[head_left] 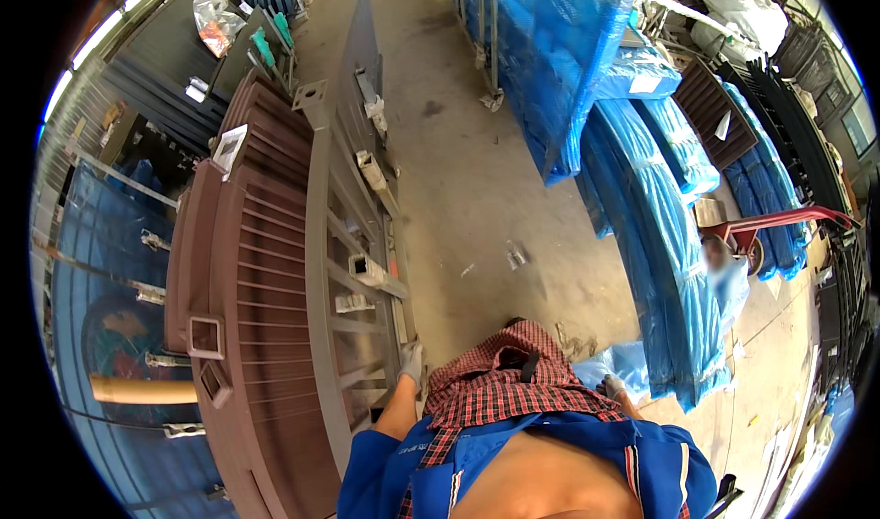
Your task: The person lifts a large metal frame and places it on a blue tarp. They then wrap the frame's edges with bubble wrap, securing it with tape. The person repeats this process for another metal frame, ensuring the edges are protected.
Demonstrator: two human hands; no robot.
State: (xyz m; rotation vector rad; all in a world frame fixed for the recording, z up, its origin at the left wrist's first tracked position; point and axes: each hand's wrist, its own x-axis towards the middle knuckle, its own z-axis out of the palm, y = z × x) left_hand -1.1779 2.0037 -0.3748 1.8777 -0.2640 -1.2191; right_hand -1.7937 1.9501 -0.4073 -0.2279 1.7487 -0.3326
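Observation:
My left hand (412,361), in a grey glove, hangs low beside the tall grey metal frame (321,207), close to its lower rail. Its fingers look stretched out, and nothing shows in them. On my other side, my right hand (612,389), also gloved, is low next to a crumpled piece of blue plastic film (625,365). The fingers are small and dark there, so whether they touch the film is unclear. A red-and-black checked cloth (513,377) covers my front between the hands.
Maroon slatted panels (266,271) stand left of the grey frame. Long blue-wrapped bundles (655,253) lie to my right, with a tall blue-wrapped panel stack (541,51) farther ahead. A red-handled cart (779,218) stands beyond the bundles. Bare concrete floor (449,180) runs between both sides.

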